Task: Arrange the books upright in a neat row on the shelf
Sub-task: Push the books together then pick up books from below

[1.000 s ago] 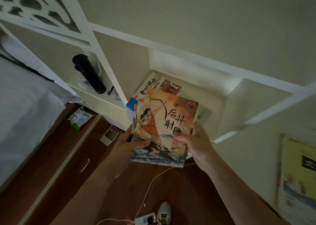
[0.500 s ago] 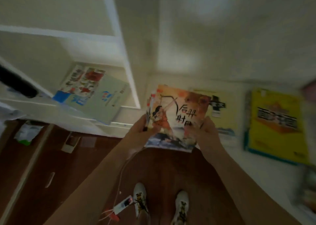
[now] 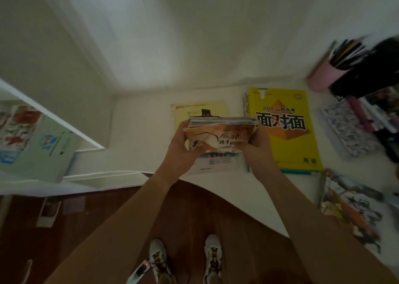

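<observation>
Books first: a thin stack of books (image 3: 220, 132) sits between both hands, tipped so the top edges face up and the front cover with the archer drawing faces the camera. That stack is my landmark for everything else.

Left of the stack, the left hand (image 3: 180, 147) has its fingers curled round the stack's left edge, thumb on the cover side. On the stack's right, the right hand (image 3: 255, 147) clamps the other edge the same way, fingers wrapped round it. So both hands are closed on the same stack, one per side, holding it above the white desk (image 3: 248, 188).

Far left of the stack there's a white shelf (image 3: 64, 128) with a pale green book (image 3: 43, 152) lying flat in it, sticking out over the front edge, and some more colourful covers under it, too blurry to read.

Right under the stack, a pale yellow book (image 3: 200, 108) lies flat on the desk. Just right of the stack is a bright yellow workbook (image 3: 287, 130), also flat. Further right, a pink pen cup (image 3: 323, 76) full of pens, a patterned notebook (image 3: 347, 130), and an illustrated book (image 3: 354, 210) near the desk's front edge, all pretty smeared.

Below the stack: dark wood floor (image 3: 194, 214) and two white sneakers (image 3: 159, 260).
</observation>
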### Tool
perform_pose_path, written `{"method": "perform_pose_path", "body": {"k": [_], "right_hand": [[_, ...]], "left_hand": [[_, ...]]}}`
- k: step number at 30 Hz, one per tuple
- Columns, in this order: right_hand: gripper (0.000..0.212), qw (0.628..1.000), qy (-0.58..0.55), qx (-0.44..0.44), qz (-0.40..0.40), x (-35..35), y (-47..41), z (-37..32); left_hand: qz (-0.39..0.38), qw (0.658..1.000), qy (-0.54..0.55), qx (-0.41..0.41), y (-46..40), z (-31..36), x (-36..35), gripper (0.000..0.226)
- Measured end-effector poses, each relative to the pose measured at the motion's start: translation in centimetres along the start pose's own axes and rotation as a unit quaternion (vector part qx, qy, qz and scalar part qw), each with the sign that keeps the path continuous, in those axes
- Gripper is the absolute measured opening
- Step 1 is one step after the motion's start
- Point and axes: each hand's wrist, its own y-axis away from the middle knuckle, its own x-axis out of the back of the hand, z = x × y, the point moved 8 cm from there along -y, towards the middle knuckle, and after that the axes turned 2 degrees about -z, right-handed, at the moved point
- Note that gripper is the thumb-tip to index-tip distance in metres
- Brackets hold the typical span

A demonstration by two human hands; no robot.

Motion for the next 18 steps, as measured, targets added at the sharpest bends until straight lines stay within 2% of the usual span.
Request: {"method": "perform_pose_path", "body": {"k": [2,4,7,11,13,15,18], "right_hand": [[0.064,1.000,-0.021,-0.006,0.009,0.0,0.2,0.6],[0.065,0.999,-0.048,-0.005,0.022,0.0,0.3,0.5],[0.042,0.990,-0.136,0.032,0.016,-0.5,0.3,-1.1],[0.038,0.979,-0.166,0.032,0.110,-1.1,0.8,-1.8],[0.022,0.974,-0.165,0.026,0.151,-1.2,0.9,-1.6],[0.010,0.975,-0.153,0.030,0.156,-1.3,0.8,-1.7],[0.016,0.984,-0.115,0.053,0.125,-1.8,0.9,-2.2]], "left_hand": [[0.016,0.998,0.068,0.006,0.0,1.0,-0.6,0.065],[0.048,0.989,0.136,0.027,0.1,1.9,-1.1,0.061],[0.110,0.972,0.204,0.035,0.3,2.4,-1.5,0.045],[0.165,0.965,0.204,0.022,0.2,2.7,-2.6,0.036],[0.182,0.963,0.201,0.007,0.1,2.8,-2.7,0.034],[0.196,0.965,0.173,-0.010,0.0,2.9,-2.0,0.033],[0.207,0.964,0.164,0.006,-0.1,2.0,-1.3,0.033]]}}
